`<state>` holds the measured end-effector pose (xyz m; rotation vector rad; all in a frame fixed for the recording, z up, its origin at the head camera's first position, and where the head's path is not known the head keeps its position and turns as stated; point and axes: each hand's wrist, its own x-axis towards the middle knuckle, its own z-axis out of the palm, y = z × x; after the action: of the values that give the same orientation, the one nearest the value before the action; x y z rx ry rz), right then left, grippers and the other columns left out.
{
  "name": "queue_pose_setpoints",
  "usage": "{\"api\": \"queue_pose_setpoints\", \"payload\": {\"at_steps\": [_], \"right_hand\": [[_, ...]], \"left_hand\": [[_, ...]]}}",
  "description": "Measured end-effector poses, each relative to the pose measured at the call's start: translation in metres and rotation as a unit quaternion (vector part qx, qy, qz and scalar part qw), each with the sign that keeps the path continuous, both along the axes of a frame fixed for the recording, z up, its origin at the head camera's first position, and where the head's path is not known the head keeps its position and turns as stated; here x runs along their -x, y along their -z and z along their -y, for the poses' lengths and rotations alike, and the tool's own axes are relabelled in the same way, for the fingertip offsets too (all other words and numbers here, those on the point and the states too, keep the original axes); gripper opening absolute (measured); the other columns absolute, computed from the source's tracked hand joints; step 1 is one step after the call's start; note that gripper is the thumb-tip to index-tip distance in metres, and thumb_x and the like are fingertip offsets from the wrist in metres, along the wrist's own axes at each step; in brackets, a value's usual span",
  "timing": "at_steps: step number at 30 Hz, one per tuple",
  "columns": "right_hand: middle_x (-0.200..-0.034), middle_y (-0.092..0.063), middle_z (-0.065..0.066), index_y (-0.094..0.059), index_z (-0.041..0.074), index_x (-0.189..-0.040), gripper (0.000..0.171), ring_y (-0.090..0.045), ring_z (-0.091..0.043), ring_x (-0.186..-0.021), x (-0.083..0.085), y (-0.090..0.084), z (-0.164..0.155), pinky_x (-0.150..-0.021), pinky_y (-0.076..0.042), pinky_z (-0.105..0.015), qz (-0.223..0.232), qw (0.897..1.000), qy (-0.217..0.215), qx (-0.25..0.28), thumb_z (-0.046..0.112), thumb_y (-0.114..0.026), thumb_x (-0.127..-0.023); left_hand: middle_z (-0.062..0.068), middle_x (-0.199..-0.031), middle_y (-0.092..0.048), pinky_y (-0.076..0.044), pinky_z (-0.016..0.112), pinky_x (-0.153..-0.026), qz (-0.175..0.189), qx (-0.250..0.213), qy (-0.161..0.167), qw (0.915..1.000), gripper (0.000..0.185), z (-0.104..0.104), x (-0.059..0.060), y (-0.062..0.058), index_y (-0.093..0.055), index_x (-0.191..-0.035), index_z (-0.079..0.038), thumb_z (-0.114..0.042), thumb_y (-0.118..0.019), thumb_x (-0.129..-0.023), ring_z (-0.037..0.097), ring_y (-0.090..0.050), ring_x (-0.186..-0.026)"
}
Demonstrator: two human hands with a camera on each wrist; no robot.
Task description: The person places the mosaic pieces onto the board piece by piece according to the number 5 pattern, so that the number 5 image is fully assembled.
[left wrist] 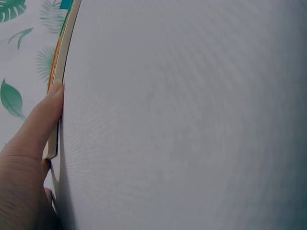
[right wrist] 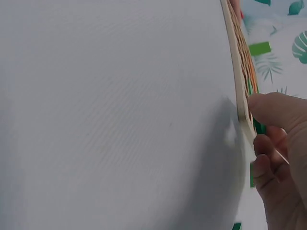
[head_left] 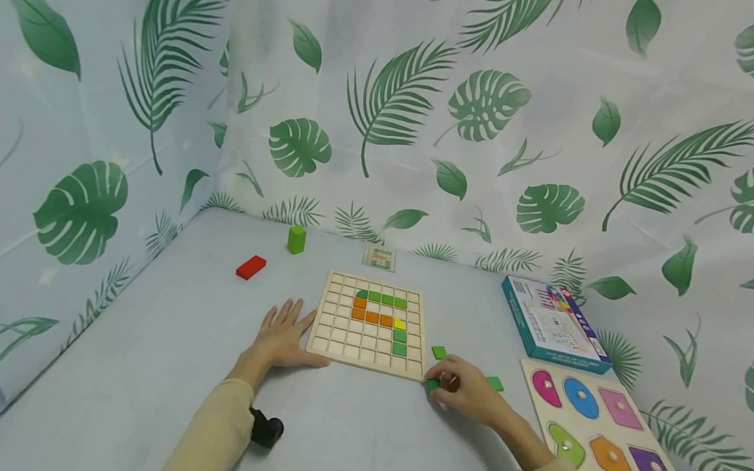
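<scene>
In the head view a wooden grid board [head_left: 344,333] lies flat, with green tiles [head_left: 388,300], orange tiles [head_left: 370,316] and a yellow tile [head_left: 400,324] set in its cells. My left hand [head_left: 283,337] rests spread at its near left corner; the left wrist view shows the thumb [left wrist: 41,122] against the board's side edge. At the near right corner, my right hand [head_left: 468,389] pinches a green tile [head_left: 432,385] between thumb and fingers. The fingers partly cover that tile in the right wrist view. Two loose green tiles, one beyond [head_left: 439,352] and one beside [head_left: 495,383] that hand, lie on the table.
A small pattern card [head_left: 379,257] lies behind the board. At the back left stand a green block [head_left: 296,239] and a red block [head_left: 251,267]. A blue-edged box [head_left: 558,321] and a knobbed shape puzzle [head_left: 589,429] lie on the right. Leaf-print cloth hangs behind.
</scene>
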<state>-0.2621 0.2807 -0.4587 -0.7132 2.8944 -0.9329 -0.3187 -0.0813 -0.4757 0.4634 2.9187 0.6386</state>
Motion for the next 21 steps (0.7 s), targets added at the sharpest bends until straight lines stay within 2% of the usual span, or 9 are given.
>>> {"api": "queue_pose_setpoints", "payload": {"at_steps": [4,8,15,21], "right_hand": [[-0.087,-0.053,-0.001,-0.067,0.01,-0.096,0.021,-0.051,-0.014,-0.072,0.007,-0.001,0.016,-0.06,-0.047,-0.022,-0.039,0.999,-0.013,0.03,0.002,-0.073,-0.077],[-0.089,-0.054,-0.001,-0.067,0.008,-0.096,0.02,-0.051,-0.015,-0.073,0.015,0.0,0.03,-0.06,-0.048,-0.022,-0.059,0.997,-0.021,0.047,0.0,-0.073,-0.078],[-0.09,-0.055,-0.004,-0.068,0.008,-0.096,0.021,-0.051,-0.015,-0.073,0.023,0.003,0.047,-0.06,-0.047,-0.021,-0.053,0.997,-0.003,0.057,0.001,-0.074,-0.078],[-0.089,-0.055,-0.002,-0.069,0.006,-0.096,0.02,-0.05,-0.013,-0.072,0.03,0.009,0.058,-0.058,-0.045,-0.021,-0.057,0.997,0.018,0.046,0.001,-0.074,-0.077]], "left_hand": [[0.019,-0.156,-0.01,0.001,0.052,-0.112,0.003,-0.001,-0.002,1.0,0.102,0.0,-0.001,0.0,-0.027,-0.15,-0.014,-0.067,-0.065,-0.071,0.035,0.0,-0.142],[0.019,-0.156,-0.01,0.001,0.052,-0.112,0.005,-0.004,0.0,1.0,0.103,0.0,-0.001,0.0,-0.028,-0.15,-0.013,-0.067,-0.066,-0.071,0.035,0.0,-0.143],[0.018,-0.156,-0.01,0.0,0.051,-0.113,0.006,0.002,0.0,1.0,0.103,-0.001,0.001,0.0,-0.027,-0.15,-0.013,-0.068,-0.065,-0.071,0.034,0.0,-0.143],[0.018,-0.156,-0.01,0.0,0.051,-0.113,0.007,0.0,0.0,1.0,0.103,0.0,0.001,-0.001,-0.028,-0.15,-0.013,-0.068,-0.065,-0.071,0.035,-0.001,-0.143]]}}
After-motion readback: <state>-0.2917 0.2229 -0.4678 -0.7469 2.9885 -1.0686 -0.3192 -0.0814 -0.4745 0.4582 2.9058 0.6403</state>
